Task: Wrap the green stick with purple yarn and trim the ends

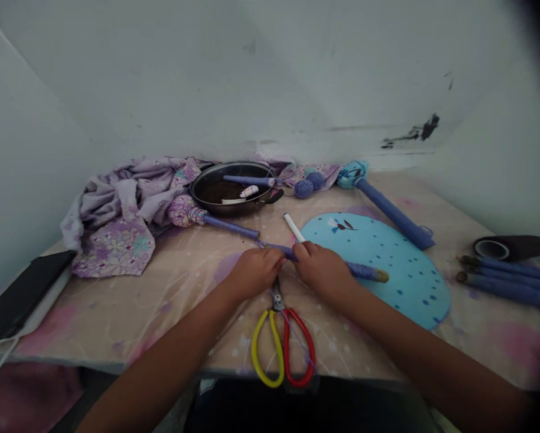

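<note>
A stick wrapped in purple-blue yarn [362, 270] lies across both my hands, its bare tan end sticking out on the right. My left hand [254, 270] is closed around the stick's left part, with the fingertips partly hidden. My right hand [324, 273] is closed on its middle. Just below my hands, scissors [278, 302] with one yellow and one red handle rest at the table's front edge, their blades partly covered. A white marker-like stick [292, 227] shows behind my right hand. Under the stick's right end is a blue dotted oval mat [405, 264].
Behind stands a black pan [234, 207] with a wrapped stick across it. Purple floral cloth [130, 210], a cloth-headed stick [229, 225], yarn balls [303, 188] and a blue-headed stick [391, 210] surround it. Wrapped sticks [513, 285] lie right, a black case [26, 288] left.
</note>
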The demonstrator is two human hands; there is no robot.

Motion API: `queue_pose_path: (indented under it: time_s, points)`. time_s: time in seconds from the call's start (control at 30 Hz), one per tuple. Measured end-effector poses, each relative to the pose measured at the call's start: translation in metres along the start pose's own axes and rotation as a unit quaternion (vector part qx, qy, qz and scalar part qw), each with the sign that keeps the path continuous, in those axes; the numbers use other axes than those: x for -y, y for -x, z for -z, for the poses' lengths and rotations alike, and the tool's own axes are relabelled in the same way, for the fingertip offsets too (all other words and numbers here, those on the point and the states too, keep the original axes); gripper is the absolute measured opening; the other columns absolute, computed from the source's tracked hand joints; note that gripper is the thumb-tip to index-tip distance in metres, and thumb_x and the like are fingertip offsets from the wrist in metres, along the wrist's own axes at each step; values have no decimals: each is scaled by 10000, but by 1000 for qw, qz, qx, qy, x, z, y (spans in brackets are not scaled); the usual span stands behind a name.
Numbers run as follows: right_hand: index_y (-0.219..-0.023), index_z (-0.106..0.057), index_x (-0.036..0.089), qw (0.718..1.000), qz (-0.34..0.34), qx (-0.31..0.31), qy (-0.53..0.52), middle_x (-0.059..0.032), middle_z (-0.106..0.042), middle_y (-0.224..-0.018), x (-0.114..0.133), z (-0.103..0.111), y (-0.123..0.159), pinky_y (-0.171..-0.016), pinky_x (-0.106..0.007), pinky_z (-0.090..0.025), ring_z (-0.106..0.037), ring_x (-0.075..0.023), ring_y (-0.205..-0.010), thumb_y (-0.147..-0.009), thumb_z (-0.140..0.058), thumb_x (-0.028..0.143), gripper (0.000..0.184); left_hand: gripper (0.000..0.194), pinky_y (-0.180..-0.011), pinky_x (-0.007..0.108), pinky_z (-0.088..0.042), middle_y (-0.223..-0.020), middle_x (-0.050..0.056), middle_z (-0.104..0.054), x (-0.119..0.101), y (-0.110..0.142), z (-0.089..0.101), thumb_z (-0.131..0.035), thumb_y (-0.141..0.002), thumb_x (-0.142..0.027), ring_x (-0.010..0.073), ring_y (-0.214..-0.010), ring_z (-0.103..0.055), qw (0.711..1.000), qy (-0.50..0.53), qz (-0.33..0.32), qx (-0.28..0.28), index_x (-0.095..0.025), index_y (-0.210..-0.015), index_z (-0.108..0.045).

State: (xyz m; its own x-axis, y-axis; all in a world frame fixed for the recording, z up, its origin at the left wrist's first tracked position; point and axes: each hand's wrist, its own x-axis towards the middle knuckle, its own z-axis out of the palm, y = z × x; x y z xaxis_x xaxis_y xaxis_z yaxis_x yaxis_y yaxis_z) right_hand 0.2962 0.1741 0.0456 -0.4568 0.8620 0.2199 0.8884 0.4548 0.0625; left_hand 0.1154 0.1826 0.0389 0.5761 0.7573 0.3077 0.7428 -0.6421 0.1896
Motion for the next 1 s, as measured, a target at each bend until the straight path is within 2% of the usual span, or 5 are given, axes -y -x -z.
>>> queue_pose_path:
  time_s: [0.17, 0.4, 0.57, 0.83, 1.0]
  points:
    - [-1092, -539, 112, 993, -1, 34, -113, -135, -641, -976, 1, 2, -2, -733, -339, -427, -604, -249, -902, -934, -318, 212, 289, 311, -680, 282, -426, -832, 66, -676, 2, -3, -9, -304, -923, -318, 173, -759, -621, 998, 46, 52, 8, -171, -901, -578]
    - [-1116, -552, 127, 996, -48, -33, -61, -154, -602, -1044, -2, 11, -1, -747, -346, -444, -563, -272, -955, -856, -484, 261, 301, 262, -624, 264, -398, -757, 47, -633, -11, -5, -14, -371, -891, -338, 153, -675, -568, 984, 161, 79, 6, -167, -860, -567]
    - [-1113, -528, 135, 993, -98, 0, -59, -148, -605, -1035, 7, 15, -1, -624, -316, -442, -580, -260, -891, -858, -441, 203, 278, 325, -571, 236, -372, -702, 16, -585, -26, -8, -23, -457, -842, -452, 120, -625, -494, 911, 363, 182, -71, -149, -787, -560]
    - [-1209, -507, 107, 955, 79, -92, -272, -155, -592, -1174, -3, 8, -2, -938, -379, -413, -528, -228, -1112, -871, -356, 143, 372, 373, -550, 233, -329, -631, -23, -483, -16, -12, -24, -543, -768, -501, 98, -591, -418, 840, 456, 264, -132, -130, -738, -564]
    - [-1039, -591, 160, 943, -7, 75, -325, -89, -681, -908, -29, 18, -5, -727, -308, -454, -626, -199, -841, -915, -376, 391, 339, 338, -539, 225, -310, -611, -38, -447, -16, -12, -24, -555, -769, -469, 84, -577, -386, 838, 455, 261, -149, -138, -702, -542]
